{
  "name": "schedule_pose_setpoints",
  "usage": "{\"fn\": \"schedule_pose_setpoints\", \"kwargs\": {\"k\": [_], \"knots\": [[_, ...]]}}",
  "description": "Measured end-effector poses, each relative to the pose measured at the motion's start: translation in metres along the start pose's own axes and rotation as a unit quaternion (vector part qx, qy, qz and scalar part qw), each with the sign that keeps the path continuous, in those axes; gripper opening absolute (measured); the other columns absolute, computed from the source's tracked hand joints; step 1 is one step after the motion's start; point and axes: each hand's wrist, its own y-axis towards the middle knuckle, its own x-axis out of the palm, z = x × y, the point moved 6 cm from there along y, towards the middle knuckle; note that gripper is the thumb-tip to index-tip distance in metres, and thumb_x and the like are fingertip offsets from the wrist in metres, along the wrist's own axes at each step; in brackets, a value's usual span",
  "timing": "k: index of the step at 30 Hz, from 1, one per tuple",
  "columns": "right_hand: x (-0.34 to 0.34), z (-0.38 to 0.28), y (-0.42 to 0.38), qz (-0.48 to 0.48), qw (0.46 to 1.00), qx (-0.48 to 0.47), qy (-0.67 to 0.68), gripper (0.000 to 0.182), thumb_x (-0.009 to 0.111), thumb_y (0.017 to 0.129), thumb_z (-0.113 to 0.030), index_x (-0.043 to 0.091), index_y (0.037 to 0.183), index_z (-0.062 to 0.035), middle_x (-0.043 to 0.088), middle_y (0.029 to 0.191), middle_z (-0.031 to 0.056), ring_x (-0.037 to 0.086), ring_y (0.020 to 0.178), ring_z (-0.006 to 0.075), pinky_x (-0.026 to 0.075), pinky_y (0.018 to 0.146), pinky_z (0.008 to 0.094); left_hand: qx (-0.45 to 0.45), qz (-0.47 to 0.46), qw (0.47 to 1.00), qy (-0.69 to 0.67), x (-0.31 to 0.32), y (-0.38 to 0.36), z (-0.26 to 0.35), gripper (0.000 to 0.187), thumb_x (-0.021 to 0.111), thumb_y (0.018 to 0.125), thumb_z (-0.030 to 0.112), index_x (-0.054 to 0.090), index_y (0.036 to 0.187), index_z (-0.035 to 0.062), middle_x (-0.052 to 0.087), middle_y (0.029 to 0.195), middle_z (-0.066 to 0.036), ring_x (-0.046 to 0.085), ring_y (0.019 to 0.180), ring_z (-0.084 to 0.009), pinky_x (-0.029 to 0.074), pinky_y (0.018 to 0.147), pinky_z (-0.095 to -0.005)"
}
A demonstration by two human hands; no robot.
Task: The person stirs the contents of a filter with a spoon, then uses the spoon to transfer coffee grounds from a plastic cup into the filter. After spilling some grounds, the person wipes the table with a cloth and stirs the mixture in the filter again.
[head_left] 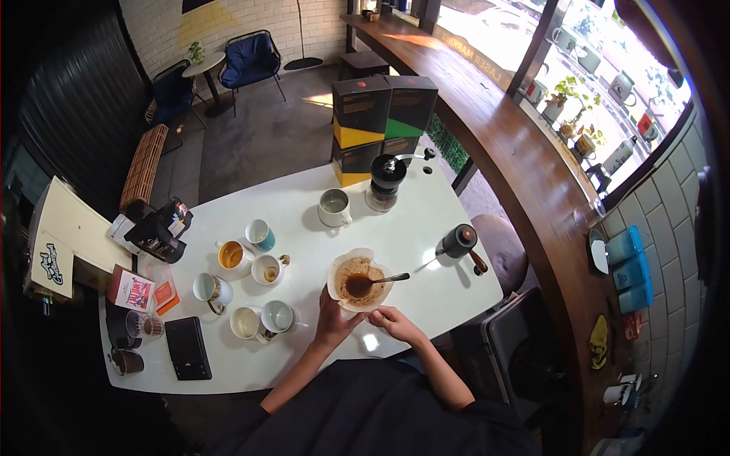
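A coffee dripper lined with a paper filter (340, 271) is held over the front of the table. Wet grounds and dark brown coffee (358, 285) lie inside it, and a metal spoon (395, 277) leans out over its right rim. My left hand (333, 323) is closed around the dripper's lower left side. On the lower right, my right hand (397, 325) has its fingers closed at the dripper's edge; the exact grip is partly hidden. Whatever is beneath the dripper is mostly out of sight.
Several cups, including an orange-lined cup (231, 256), stand left on the white table (304, 237). Behind are a grey mug (334, 207), a hand grinder (386, 182) and stacked boxes (361, 110). A black gooseneck kettle (459, 242) sits right; a black scale (188, 348) lies front left.
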Motion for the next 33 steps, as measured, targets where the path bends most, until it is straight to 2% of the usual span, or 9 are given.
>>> {"fn": "schedule_pose_setpoints", "kwargs": {"k": [7,9,13,15,17,21,24,29,33], "knots": [[-0.004,-0.002,-0.002,0.027,0.997,-0.046,-0.062,0.030,0.050,0.106,-0.031,0.054,0.094,-0.0043,0.045,0.088,0.0015,0.041,0.073,0.0092,0.039,0.068,0.0249,0.019,0.030,0.997,0.074,-0.001,0.002,0.005,0.079,0.088,0.069,0.027,0.049,0.135,0.0052,0.049,0.136,-0.018,0.044,0.129,-0.0384,0.035,0.108,-0.0514],[-0.010,-0.010,-0.008,0.134,0.977,-0.109,-0.128,0.024,0.057,0.103,-0.028,0.059,0.102,-0.0038,0.047,0.099,0.0051,0.047,0.076,0.0097,0.042,0.071,0.0247,0.019,0.051,0.995,0.080,-0.005,0.004,0.007,0.075,0.088,0.069,0.025,0.052,0.132,0.0053,0.053,0.133,-0.017,0.045,0.126,-0.0370,0.036,0.107,-0.0508],[-0.015,-0.019,-0.020,0.169,0.972,-0.067,-0.148,0.024,0.061,0.100,-0.024,0.058,0.115,-0.0049,0.046,0.102,0.0046,0.050,0.078,0.0098,0.044,0.071,0.0250,0.008,0.011,0.996,0.093,0.001,0.002,0.000,0.091,0.089,0.066,0.023,0.041,0.141,0.0052,0.044,0.136,-0.018,0.040,0.131,-0.0384,0.034,0.108,-0.0517],[-0.027,-0.021,-0.026,0.197,0.979,-0.051,-0.035,0.031,0.062,0.100,-0.021,0.051,0.125,-0.0058,0.046,0.101,0.0041,0.051,0.078,0.0098,0.044,0.072,0.0253,0.015,0.015,0.995,0.101,-0.001,0.005,0.003,0.092,0.089,0.066,0.023,0.040,0.141,0.0050,0.045,0.133,-0.017,0.041,0.129,-0.0381,0.034,0.107,-0.0515],[-0.040,-0.037,-0.032,0.226,0.970,-0.070,-0.050,0.040,0.057,0.102,-0.016,0.039,0.137,-0.0072,0.046,0.101,0.0044,0.051,0.076,0.0099,0.044,0.069,0.0248,-0.013,0.008,0.996,0.083,-0.004,0.007,0.009,0.093,0.089,0.065,0.024,0.040,0.141,0.0047,0.045,0.131,-0.017,0.042,0.127,-0.0377,0.034,0.107,-0.0516],[-0.056,-0.079,-0.036,0.290,0.945,-0.148,0.037,0.059,0.037,0.107,-0.051,0.033,0.145,-0.0057,0.047,0.100,0.0045,0.055,0.072,0.0127,0.046,0.066,0.0265,-0.024,0.008,0.996,0.090,-0.004,0.007,0.008,0.093,0.089,0.064,0.025,0.040,0.140,0.0047,0.045,0.130,-0.016,0.041,0.127,-0.0374,0.032,0.107,-0.0523],[-0.048,-0.106,-0.031,0.264,0.946,-0.175,0.065,0.066,0.036,0.106,-0.054,0.033,0.148,-0.0028,0.046,0.099,0.0043,0.052,0.073,0.0118,0.044,0.067,0.0262,-0.036,-0.001,0.995,0.093,-0.003,0.010,0.007,0.093,0.089,0.064,0.027,0.040,0.140,0.0049,0.044,0.131,-0.016,0.040,0.128,-0.0372,0.031,0.108,-0.0529],[-0.025,-0.136,-0.024,0.216,0.960,-0.172,-0.042,0.062,0.041,0.107,-0.046,0.043,0.144,0.0033,0.046,0.085,0.0005,0.046,0.074,0.0098,0.040,0.070,0.0256,-0.046,-0.003,0.995,0.093,0.001,0.005,-0.003,0.096,0.089,0.063,0.030,0.039,0.141,0.0044,0.044,0.132,-0.016,0.039,0.130,-0.0373,0.030,0.109,-0.0521],[-0.026,-0.140,-0.020,0.255,0.950,-0.170,-0.066,0.037,0.058,0.100,-0.017,0.058,0.132,0.0015,0.050,0.084,0.0009,0.048,0.076,0.0102,0.042,0.072,0.0252,-0.035,-0.009,0.991,0.129,0.004,0.003,-0.004,0.099,0.090,0.061,0.031,0.039,0.142,0.0039,0.043,0.134,-0.017,0.039,0.130,-0.0375,0.030,0.109,-0.0521]]}}
